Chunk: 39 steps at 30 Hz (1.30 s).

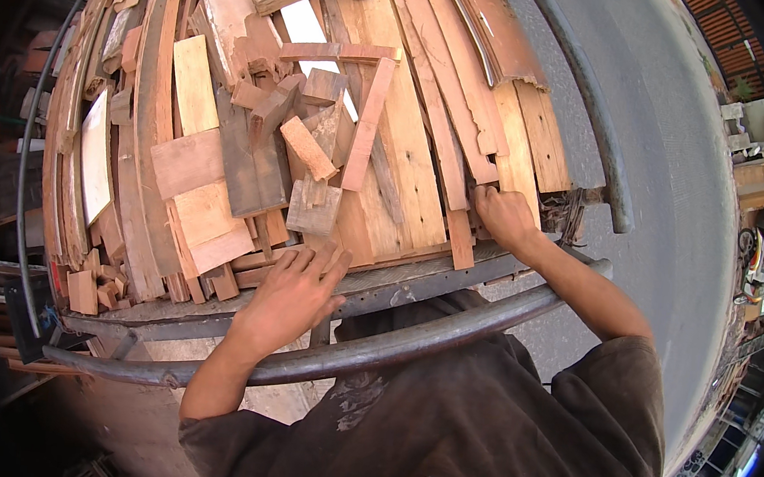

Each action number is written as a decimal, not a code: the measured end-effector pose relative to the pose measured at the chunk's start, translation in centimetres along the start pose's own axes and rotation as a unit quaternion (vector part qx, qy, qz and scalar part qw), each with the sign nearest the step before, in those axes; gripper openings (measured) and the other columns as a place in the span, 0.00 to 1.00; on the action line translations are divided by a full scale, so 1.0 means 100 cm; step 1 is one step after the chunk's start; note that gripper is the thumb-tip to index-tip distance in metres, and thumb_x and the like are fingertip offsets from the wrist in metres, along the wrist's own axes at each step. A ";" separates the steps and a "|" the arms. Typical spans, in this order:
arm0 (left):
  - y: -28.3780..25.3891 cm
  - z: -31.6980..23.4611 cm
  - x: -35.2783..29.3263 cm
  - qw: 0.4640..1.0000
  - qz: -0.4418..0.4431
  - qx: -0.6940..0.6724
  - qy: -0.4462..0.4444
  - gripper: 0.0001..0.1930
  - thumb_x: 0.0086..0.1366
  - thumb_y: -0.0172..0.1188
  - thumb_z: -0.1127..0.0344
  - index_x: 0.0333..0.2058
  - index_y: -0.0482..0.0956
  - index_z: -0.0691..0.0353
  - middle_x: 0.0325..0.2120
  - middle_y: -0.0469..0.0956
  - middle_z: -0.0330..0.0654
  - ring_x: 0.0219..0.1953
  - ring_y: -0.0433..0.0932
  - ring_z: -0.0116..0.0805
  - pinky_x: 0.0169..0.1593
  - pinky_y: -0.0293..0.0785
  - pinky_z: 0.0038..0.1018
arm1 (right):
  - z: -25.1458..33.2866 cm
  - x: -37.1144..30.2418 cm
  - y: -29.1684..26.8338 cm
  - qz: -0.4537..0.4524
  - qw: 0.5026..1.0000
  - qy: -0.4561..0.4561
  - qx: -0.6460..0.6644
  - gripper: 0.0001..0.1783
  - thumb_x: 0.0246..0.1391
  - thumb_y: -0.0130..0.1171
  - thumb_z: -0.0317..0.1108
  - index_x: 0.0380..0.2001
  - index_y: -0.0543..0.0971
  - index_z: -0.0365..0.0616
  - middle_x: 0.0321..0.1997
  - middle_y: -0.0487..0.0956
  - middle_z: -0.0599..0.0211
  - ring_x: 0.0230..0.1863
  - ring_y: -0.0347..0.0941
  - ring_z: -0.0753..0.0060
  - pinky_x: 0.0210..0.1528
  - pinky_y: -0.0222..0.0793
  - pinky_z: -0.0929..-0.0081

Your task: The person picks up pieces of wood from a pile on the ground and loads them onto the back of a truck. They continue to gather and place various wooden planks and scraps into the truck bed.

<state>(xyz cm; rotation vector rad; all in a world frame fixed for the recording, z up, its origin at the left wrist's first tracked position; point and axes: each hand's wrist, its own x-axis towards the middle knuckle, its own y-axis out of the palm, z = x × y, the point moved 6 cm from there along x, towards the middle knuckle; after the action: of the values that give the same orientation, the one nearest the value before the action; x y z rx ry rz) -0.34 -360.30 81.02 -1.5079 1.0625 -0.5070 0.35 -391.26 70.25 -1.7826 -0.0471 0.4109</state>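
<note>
Lying nearly flat, my left hand (291,294) has its fingers stretched out over short wood offcuts at the near edge of the load. A square wooden block (315,209) sits just beyond its fingertips. My right hand (504,217) is closed, its fingers curled down at the near ends of the long planks. A reddish plank (445,90) ends right by those fingers, and a pale plank (515,150) runs beside the hand. Whatever the right fingers grip is hidden. Loose blocks and a thin reddish strip (369,127) lie heaped on wide boards between and beyond my hands.
A curved metal bar (390,353) crosses between my body and the load, under my forearms. Metal side rails stand at the left (29,144) and right (597,112). Small cut blocks (96,291) fill the near left corner. Grey road (665,218) runs along the right.
</note>
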 end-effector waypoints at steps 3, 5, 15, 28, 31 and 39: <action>0.000 -0.002 0.000 1.000 -0.001 0.009 0.009 0.33 0.64 0.62 0.54 0.64 0.64 0.63 0.61 0.69 0.54 0.58 0.72 0.49 0.60 0.67 0.43 | 0.005 -0.004 0.000 -0.018 0.997 -0.072 -0.003 0.16 0.46 0.65 0.30 0.39 0.76 0.38 0.37 0.82 0.60 0.39 0.82 0.64 0.39 0.78 0.70; 0.000 -0.001 -0.001 1.000 0.002 0.004 0.005 0.33 0.64 0.62 0.54 0.64 0.64 0.63 0.61 0.68 0.54 0.58 0.71 0.49 0.61 0.67 0.43 | 0.001 -0.009 -0.001 -0.014 0.997 -0.079 0.021 0.23 0.46 0.64 0.31 0.46 0.74 0.37 0.40 0.81 0.60 0.44 0.79 0.63 0.45 0.75 0.68; 0.002 -0.002 -0.003 1.000 -0.005 -0.009 0.007 0.32 0.64 0.62 0.55 0.62 0.65 0.64 0.61 0.68 0.54 0.58 0.70 0.50 0.61 0.65 0.43 | 0.010 -0.018 0.005 0.060 0.994 -0.033 -0.080 0.48 0.48 0.65 0.39 0.70 0.56 0.38 0.53 0.74 0.57 0.60 0.66 0.57 0.67 0.56 0.50; 0.012 -0.005 -0.006 0.999 -0.003 0.000 0.032 0.32 0.64 0.62 0.55 0.62 0.66 0.65 0.59 0.70 0.55 0.58 0.71 0.52 0.62 0.67 0.42 | 0.016 -0.018 0.031 0.141 0.932 -0.079 -0.323 0.27 0.59 0.51 0.38 0.59 0.71 0.37 0.61 0.69 0.57 0.62 0.65 0.55 0.72 0.45 0.38; 0.013 -0.007 -0.006 0.999 0.003 -0.010 0.037 0.32 0.65 0.62 0.55 0.62 0.66 0.66 0.58 0.70 0.57 0.58 0.72 0.52 0.62 0.67 0.43 | 0.017 -0.020 0.020 0.085 0.947 -0.100 -0.293 0.26 0.60 0.51 0.40 0.58 0.72 0.35 0.64 0.69 0.53 0.67 0.61 0.53 0.74 0.43 0.38; 0.014 -0.008 -0.004 0.999 0.003 -0.006 0.041 0.32 0.65 0.62 0.55 0.62 0.66 0.66 0.58 0.70 0.55 0.56 0.73 0.52 0.60 0.69 0.43 | 0.019 -0.039 0.031 0.151 0.958 -0.178 -0.168 0.27 0.64 0.46 0.41 0.63 0.73 0.45 0.73 0.61 0.61 0.76 0.50 0.55 0.77 0.31 0.38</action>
<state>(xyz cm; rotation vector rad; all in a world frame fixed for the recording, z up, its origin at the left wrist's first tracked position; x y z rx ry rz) -1.64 -360.35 80.02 -1.5055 1.1360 -0.5635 -4.47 -391.22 67.86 -2.0346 -0.1023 0.9925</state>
